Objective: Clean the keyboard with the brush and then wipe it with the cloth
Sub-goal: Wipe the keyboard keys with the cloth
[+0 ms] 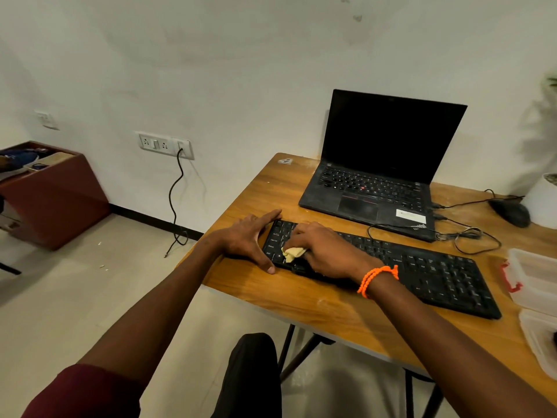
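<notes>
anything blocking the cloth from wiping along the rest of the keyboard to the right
Nothing visible. The right hand holds the cloth at the left end of the keyboard, and the keys to its right are bare; the left hand braces the left edge.

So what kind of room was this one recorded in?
Probably a plain office or study room: an open laptop, an external keyboard and a mouse share a wooden desk against a bare wall with sockets.

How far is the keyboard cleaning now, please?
Brushing seems finished: no brush is in view. The wiping is in hand: the right hand presses a yellow cloth on the left end of the black keyboard, while the left hand steadies that end. The keys to the right probably remain.
</notes>
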